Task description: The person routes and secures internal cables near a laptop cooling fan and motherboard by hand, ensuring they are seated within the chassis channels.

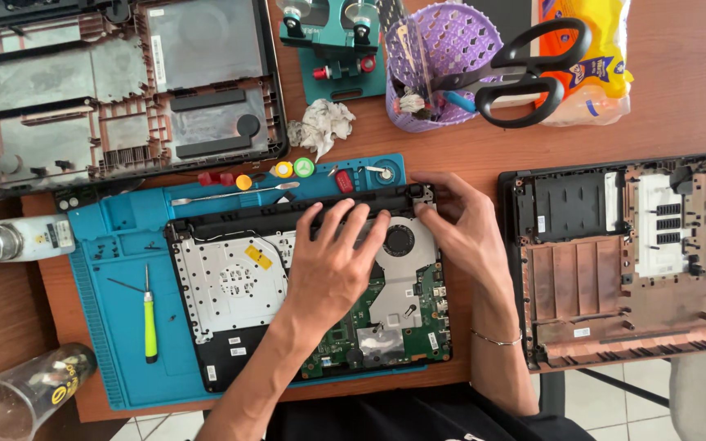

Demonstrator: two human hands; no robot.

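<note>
So the person's got an opened laptop [304, 298] sitting on a blue mat [116, 310], right at the near edge of the wooden table [680, 106]. Board, silver fan and a metal shield plate are all exposed. Both hands are up at the laptop's far edge, along the black hinge strip. The left hand [332, 261] lies flat over the middle of the machine, fingers spread and loose, tips pressing on that strip just left of the fan, not wrapped around anything. The right hand [459, 224] sits at the far right corner, fingers curled down onto the hinge end; can't tell if it's pinching something small or just pushing. Thin bracelet on that wrist.

On the mat left of the laptop there's a green screwdriver [149, 314], well clear of both hands. Near left corner of the table has a clear glass [18, 392] lying tilted, and a white bottle [18, 239] on its side a bit further up.

Right of the laptop, just beside it, is a bare bottom cover [614, 261], copper-ish inside.

Along the mat's far edge: a metal spudger [234, 194], then a row of small red, yellow and green caps [271, 173].

Further back, a second stripped shell [116, 90] at far left, a crumpled tissue [322, 126], a teal clamp jig [337, 49], a purple basket [443, 65] with black scissors [525, 69] resting across it, and a yellow snack bag [594, 57].
</note>
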